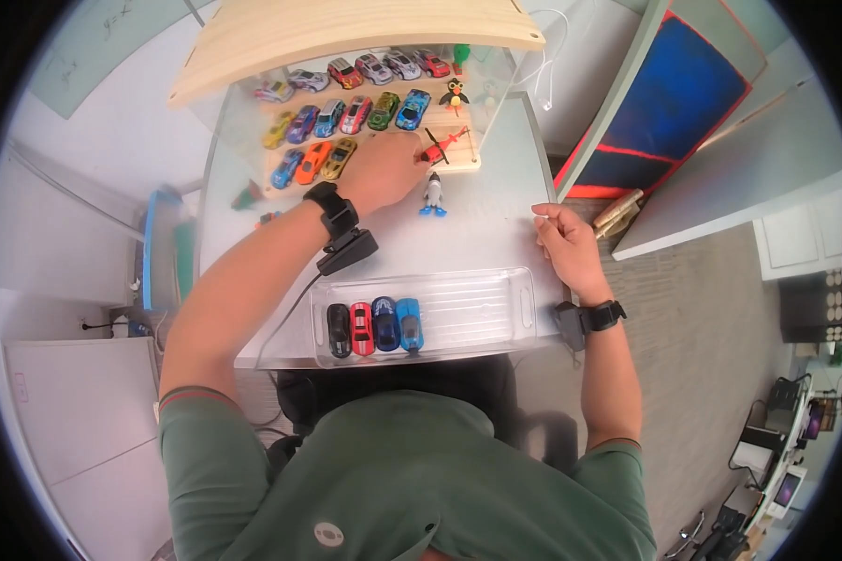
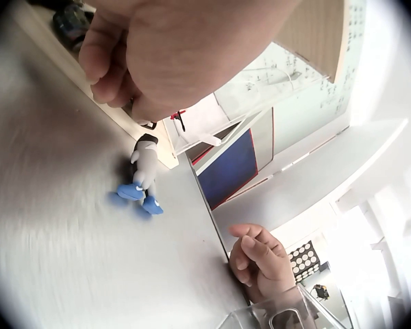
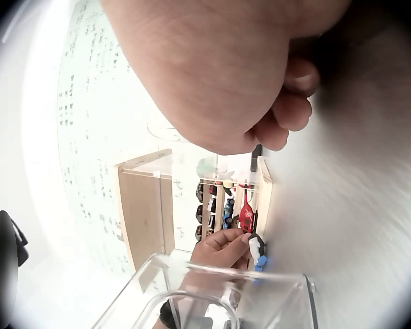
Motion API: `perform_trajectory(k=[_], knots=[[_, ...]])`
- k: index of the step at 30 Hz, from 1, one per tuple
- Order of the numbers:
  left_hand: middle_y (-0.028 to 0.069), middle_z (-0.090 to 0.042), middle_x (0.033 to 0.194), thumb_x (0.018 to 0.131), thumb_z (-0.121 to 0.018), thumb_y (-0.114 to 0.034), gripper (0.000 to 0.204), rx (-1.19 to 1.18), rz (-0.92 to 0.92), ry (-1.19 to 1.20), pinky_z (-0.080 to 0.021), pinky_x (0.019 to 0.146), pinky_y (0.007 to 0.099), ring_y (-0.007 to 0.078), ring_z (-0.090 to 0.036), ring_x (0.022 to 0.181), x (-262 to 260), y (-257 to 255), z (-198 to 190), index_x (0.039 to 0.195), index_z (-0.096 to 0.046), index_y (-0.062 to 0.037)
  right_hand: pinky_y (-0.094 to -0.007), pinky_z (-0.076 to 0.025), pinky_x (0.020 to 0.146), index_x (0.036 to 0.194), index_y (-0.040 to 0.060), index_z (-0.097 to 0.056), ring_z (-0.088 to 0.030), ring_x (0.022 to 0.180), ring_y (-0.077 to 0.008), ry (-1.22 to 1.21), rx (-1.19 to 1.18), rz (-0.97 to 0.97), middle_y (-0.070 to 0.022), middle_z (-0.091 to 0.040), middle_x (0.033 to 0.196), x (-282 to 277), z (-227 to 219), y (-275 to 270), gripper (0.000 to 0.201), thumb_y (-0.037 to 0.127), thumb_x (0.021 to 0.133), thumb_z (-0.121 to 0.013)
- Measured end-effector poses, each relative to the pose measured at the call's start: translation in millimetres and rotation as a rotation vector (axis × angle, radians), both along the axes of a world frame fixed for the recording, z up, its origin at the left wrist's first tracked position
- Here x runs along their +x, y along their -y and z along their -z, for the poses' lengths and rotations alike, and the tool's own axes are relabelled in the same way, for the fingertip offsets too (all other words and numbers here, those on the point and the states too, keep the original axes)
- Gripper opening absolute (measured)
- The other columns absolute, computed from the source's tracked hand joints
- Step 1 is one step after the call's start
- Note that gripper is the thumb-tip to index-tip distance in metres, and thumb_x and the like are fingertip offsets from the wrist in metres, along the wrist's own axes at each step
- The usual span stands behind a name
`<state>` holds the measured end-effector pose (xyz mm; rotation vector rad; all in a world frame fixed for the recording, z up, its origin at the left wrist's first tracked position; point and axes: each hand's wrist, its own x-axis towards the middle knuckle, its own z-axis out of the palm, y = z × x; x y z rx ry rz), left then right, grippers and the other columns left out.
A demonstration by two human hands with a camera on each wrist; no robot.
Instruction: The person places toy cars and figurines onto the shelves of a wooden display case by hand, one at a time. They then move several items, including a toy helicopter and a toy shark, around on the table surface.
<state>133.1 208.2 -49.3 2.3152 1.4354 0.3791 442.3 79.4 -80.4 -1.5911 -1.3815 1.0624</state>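
My left hand [image 1: 389, 171] reaches to the front right of the lowest tier of a wooden display shelf [image 1: 463, 166]. Its fingertips pinch the nose of a red toy helicopter [image 1: 446, 147] with dark rotor blades; the hand hides part of it in the left wrist view. Just in front of the shelf is a grey-and-white toy figure [image 2: 146, 164] with a dark top and blue feet. Several toy cars [image 1: 343, 157] stand in rows on the tiers, left of and behind this hand. Over the table's right edge, my right hand [image 1: 571, 248] holds nothing, fingers loosely curled.
A clear plastic tray [image 1: 482, 313] at the table's front edge holds several toy cars in its left half. A black-and-yellow bird figure [image 1: 455, 96] stands behind the helicopter. Clear side panels and a wooden top [image 1: 365, 42] enclose the shelf.
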Motion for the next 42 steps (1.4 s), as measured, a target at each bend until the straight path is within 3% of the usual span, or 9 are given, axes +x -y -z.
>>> perform_trajectory(k=[8, 11, 13, 26, 31, 36, 37, 40, 42], knots=[[0.0210, -0.075, 0.098, 0.096, -0.075, -0.025, 0.026, 0.048, 0.020, -0.027, -0.057, 0.081, 0.0467, 0.0373, -0.074, 0.091, -7, 4, -4, 0.103, -0.074, 0.0001, -0.0234, -0.046, 0.063, 0.124, 0.0013, -0.072, -0.054, 0.068, -0.0037, 0.009, 0.024, 0.038, 0.0049, -0.062, 0.076, -2, 4, 2, 0.024, 0.016, 0.106, -0.067], [0.0260, -0.074, 0.097, 0.096, -0.070, -0.022, 0.024, 0.065, 0.026, 0.042, -0.057, 0.087, 0.0515, 0.0435, -0.072, 0.094, -14, 9, -8, 0.100, -0.074, 0.0017, -0.0237, -0.047, 0.064, 0.124, 0.0015, -0.072, -0.055, 0.069, -0.0039, 0.018, 0.037, 0.053, 0.0046, -0.062, 0.075, -3, 5, 3, 0.023, 0.016, 0.106, -0.067], [0.0200, -0.076, 0.101, 0.094, -0.074, -0.024, 0.025, 0.047, -0.001, 0.050, -0.057, 0.081, 0.0465, 0.0361, -0.075, 0.092, -19, 10, -7, 0.102, -0.073, -0.0001, -0.0239, -0.047, 0.064, 0.123, 0.0017, -0.072, -0.055, 0.069, -0.0038, 0.022, 0.045, 0.057, 0.0044, -0.062, 0.075, -4, 7, 4, 0.023, 0.015, 0.106, -0.067], [0.0128, -0.073, 0.082, 0.095, -0.073, -0.021, 0.021, -0.013, -0.008, 0.136, -0.054, 0.068, 0.0368, 0.0259, -0.071, 0.073, -65, 46, -38, 0.101, -0.071, -0.0013, -0.0250, -0.049, 0.070, 0.120, 0.0019, -0.073, -0.057, 0.073, -0.0051, 0.001, 0.078, 0.090, 0.0032, -0.064, 0.076, 0, 21, 3, 0.021, 0.015, 0.105, -0.068], [0.0058, -0.072, 0.078, 0.103, -0.069, -0.019, 0.018, -0.181, -0.091, 0.228, -0.053, 0.065, 0.0305, 0.0145, -0.070, 0.072, -92, 80, -55, 0.102, -0.071, -0.0010, -0.0250, -0.049, 0.070, 0.120, 0.0017, -0.073, -0.056, 0.072, -0.0049, 0.021, 0.083, 0.094, 0.0035, -0.064, 0.077, -2, 19, 3, 0.021, 0.014, 0.105, -0.068], [0.0030, -0.068, 0.076, 0.103, -0.070, -0.014, 0.015, -0.103, -0.132, 0.385, -0.051, 0.064, 0.0272, 0.0096, -0.067, 0.071, -127, 118, -27, 0.104, -0.070, 0.0014, -0.0245, -0.048, 0.069, 0.120, 0.0023, -0.073, -0.057, 0.073, -0.0047, 0.041, 0.067, 0.098, 0.0041, -0.065, 0.078, -4, 14, 4, 0.020, 0.014, 0.104, -0.068], [0.0026, -0.067, 0.076, 0.103, -0.070, -0.013, 0.015, -0.109, -0.212, 0.402, -0.049, 0.063, 0.0266, 0.0084, -0.064, 0.070, -131, 129, -30, 0.105, -0.070, 0.0017, -0.0245, -0.048, 0.069, 0.120, 0.0023, -0.073, -0.057, 0.073, -0.0047, 0.043, 0.067, 0.099, 0.0041, -0.065, 0.078, -4, 11, 3, 0.020, 0.014, 0.104, -0.068], [0.0006, -0.064, 0.074, 0.104, -0.071, -0.014, 0.016, -0.133, -0.354, 0.452, -0.045, 0.062, 0.0250, 0.0058, -0.057, 0.068, -149, 156, -14, 0.104, -0.070, 0.0023, -0.0248, -0.048, 0.069, 0.122, 0.0031, -0.072, -0.057, 0.074, -0.0045, 0.047, -0.012, 0.018, 0.0044, -0.065, 0.081, 1, -1, -1, 0.021, 0.014, 0.104, -0.069], [-0.0006, -0.065, 0.075, 0.106, -0.069, -0.017, 0.018, -0.142, -0.466, 0.552, -0.044, 0.061, 0.0239, 0.0051, -0.056, 0.067, -160, 175, 6, 0.103, -0.070, 0.0010, -0.0266, -0.050, 0.069, 0.127, 0.0017, -0.071, -0.059, 0.074, -0.0064, 0.082, -0.022, -0.163, 0.0008, -0.066, 0.081, 2, -11, -7, 0.028, 0.016, 0.103, -0.070]])
